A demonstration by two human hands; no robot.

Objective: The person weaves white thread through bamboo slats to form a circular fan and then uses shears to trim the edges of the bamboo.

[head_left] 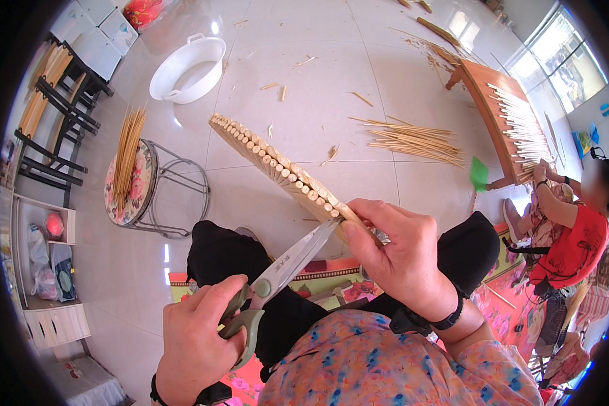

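Observation:
My left hand [197, 335] is closed round the green handles of a pair of scissors [294, 260]. The blades point up to the right, their tips at the near end of a flat mat of pale plant stalks [273, 160]. Its cut stalk ends show as a row of round tips along the edge. My right hand [406, 257] pinches the mat's near end between thumb and fingers, and the mat slants away to the upper left above my knees. The thumb lies close to the scissor tips; the far side of the grip is hidden.
A round floral stool [132, 196] with a stalk bundle [126, 152] stands left, behind it a white basin [189, 71]. Loose stalks [416, 141] and scraps lie on the tiles. At right, a person in red [575, 243] sits by a wooden table [484, 91] with stalks.

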